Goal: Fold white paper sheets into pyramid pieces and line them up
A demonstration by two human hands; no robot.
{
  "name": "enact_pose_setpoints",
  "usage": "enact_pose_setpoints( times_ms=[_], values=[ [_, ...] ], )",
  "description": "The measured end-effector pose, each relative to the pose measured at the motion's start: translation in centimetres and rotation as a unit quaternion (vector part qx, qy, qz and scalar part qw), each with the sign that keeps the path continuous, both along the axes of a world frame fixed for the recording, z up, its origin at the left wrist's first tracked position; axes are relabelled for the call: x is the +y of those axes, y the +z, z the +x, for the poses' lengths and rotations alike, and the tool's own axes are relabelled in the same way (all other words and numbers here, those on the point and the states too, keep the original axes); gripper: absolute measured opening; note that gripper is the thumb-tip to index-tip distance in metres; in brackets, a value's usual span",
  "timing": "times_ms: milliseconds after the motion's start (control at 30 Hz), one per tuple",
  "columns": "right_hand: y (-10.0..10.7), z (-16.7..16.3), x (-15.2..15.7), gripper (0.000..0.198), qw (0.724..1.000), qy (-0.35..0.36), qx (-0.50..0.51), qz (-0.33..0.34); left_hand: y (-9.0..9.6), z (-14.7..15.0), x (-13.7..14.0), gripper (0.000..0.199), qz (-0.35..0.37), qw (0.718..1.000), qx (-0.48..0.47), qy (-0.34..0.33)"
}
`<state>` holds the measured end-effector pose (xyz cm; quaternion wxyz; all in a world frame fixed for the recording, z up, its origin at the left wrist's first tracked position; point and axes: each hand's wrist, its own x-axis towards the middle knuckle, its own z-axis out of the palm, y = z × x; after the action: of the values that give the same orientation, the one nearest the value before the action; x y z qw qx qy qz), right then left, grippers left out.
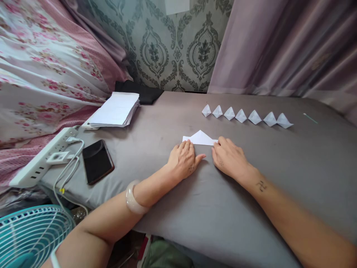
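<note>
A folded white sheet of paper (pixel 200 138) lies on the grey cloth, with a triangular peak in the middle and a flat strip along its base. My left hand (pixel 184 160) presses its outstretched fingers on the strip's left end, the thumb spread apart to the right. At the other end, my right hand (pixel 229 156) has its fingers curled over the paper's tip; its fingertips are partly hidden. Behind the sheet, a row of several small folded paper boats (pixel 241 116) runs across the cloth towards the right.
On the left are a stack of white paper (pixel 115 109), a black phone (pixel 97 162) and a white power strip (pixel 41 160) with cables. A blue fan (pixel 33 234) stands at the lower left. A thin green-and-white stick (pixel 311 118) lies far right.
</note>
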<state>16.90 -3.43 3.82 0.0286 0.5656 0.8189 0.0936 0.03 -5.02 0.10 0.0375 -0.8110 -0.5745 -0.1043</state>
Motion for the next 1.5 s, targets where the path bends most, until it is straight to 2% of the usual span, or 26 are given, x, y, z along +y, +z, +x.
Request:
enact_pose_setpoints(
  times_ms=[100,200,267,333,367,400,433,467,533,600,633,733,767,867,967,1067,1100,1167,1267,1367,1500],
  values=[
    [0.0,0.0,-0.2,0.036,1.000,-0.026,-0.005,-0.007,1.4,-0.8,0.7,0.047,-0.047,0.999,0.009,-0.019],
    [-0.1,0.3,0.3,0.034,0.999,-0.030,0.017,-0.014,1.9,-2.1,2.4,0.037,-0.049,0.997,-0.015,-0.061],
    [-0.2,1.0,1.3,0.031,0.996,-0.052,0.068,-0.014,1.4,-3.0,3.9,0.031,-0.030,0.994,-0.057,-0.089],
    [-0.3,2.0,2.7,0.026,0.979,-0.100,0.173,-0.031,0.7,-3.5,5.2,0.028,-0.018,0.991,-0.091,-0.093],
    [-0.4,2.6,3.6,0.021,0.960,-0.125,0.244,-0.059,0.4,-3.7,5.8,0.027,-0.018,0.990,-0.099,-0.094],
    [-0.5,3.2,4.3,0.016,0.925,-0.160,0.332,-0.095,0.2,-3.8,6.1,0.028,-0.016,0.989,-0.098,-0.109],
    [-0.6,3.7,5.1,0.013,0.863,-0.202,0.438,-0.147,0.1,-3.8,6.3,0.030,-0.009,0.988,-0.088,-0.123],
    [-0.8,4.1,5.6,0.010,0.781,-0.247,0.542,-0.191,0.2,-3.7,6.4,0.033,-0.002,0.988,-0.071,-0.138],
    [-1.0,4.7,6.3,0.009,0.733,-0.256,0.595,-0.207,0.6,-3.6,6.2,0.039,0.020,0.987,-0.032,-0.155],
    [-1.3,5.0,6.1,0.009,0.712,-0.243,0.630,-0.195,1.3,-3.4,5.7,0.040,0.050,0.988,-0.032,-0.140],
    [-1.4,5.1,5.7,0.010,0.703,-0.233,0.646,-0.186,1.5,-3.3,5.5,0.038,0.068,0.988,-0.061,-0.122],
    [-1.2,5.2,3.9,0.019,0.679,-0.193,0.690,-0.163,2.2,-2.8,4.4,0.033,0.086,0.964,-0.241,-0.071],
    [-0.9,5.1,3.3,0.024,0.670,-0.173,0.703,-0.164,2.3,-2.6,3.8,0.032,0.066,0.946,-0.310,-0.064],
    [0.3,4.3,1.3,0.045,0.611,-0.076,0.756,-0.219,2.5,-1.3,2.0,0.031,-0.028,0.890,-0.448,-0.086],
    [1.4,3.0,-0.2,0.052,0.574,-0.014,0.781,-0.246,2.4,0.0,0.4,0.033,-0.087,0.850,-0.510,-0.099],
    [1.8,2.0,-0.9,0.044,0.543,-0.033,0.807,-0.231,2.2,0.7,-0.4,0.033,-0.137,0.830,-0.530,-0.104],
    [1.8,1.9,-1.1,0.042,0.543,-0.042,0.811,-0.214,2.2,0.8,-0.5,0.033,-0.159,0.823,-0.534,-0.108],
    [1.9,1.9,-1.3,0.037,0.566,-0.048,0.803,-0.181,2.3,0.8,-0.7,0.033,-0.220,0.800,-0.544,-0.128],
    [2.3,2.1,-1.8,0.031,0.643,-0.032,0.751,-0.148,2.9,0.9,-0.8,0.035,-0.281,0.747,-0.581,-0.162],
    [2.9,2.0,-2.6,0.025,0.722,-0.003,0.680,-0.129,3.9,1.0,-0.9,0.032,-0.222,0.703,-0.663,-0.129],
    [3.6,1.2,-3.8,0.017,0.793,0.043,0.601,-0.089,4.8,0.8,-1.0,0.023,-0.147,0.657,-0.732,-0.105]
  ],
)
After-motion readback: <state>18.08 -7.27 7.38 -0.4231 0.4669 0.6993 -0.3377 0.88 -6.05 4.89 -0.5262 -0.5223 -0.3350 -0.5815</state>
